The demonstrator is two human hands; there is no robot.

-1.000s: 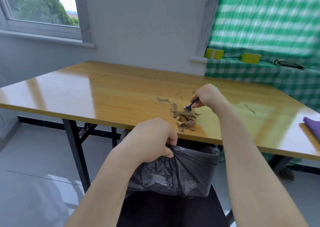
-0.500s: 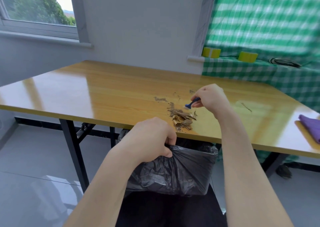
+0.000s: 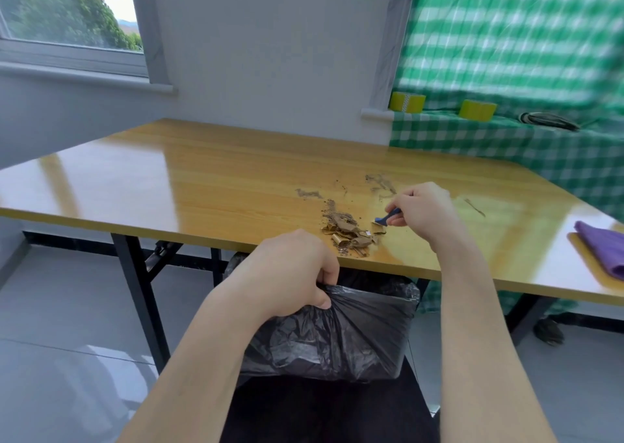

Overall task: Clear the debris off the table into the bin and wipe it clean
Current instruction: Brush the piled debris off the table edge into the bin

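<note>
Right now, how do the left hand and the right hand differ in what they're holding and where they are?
The left hand grips the rim of the black bin bag; the right hand pinches a small blue-handled tool. The left hand is off the table, by its near edge; the right hand is over the tabletop, just right of the debris pile. Both have fingers curled round something.

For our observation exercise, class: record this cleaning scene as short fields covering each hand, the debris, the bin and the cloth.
left hand: grips the bin bag rim
right hand: holds blue-handled scraper beside the debris
debris: brown pile at the table near edge, above the bag
purple cloth: lies at the right end, untouched
</note>
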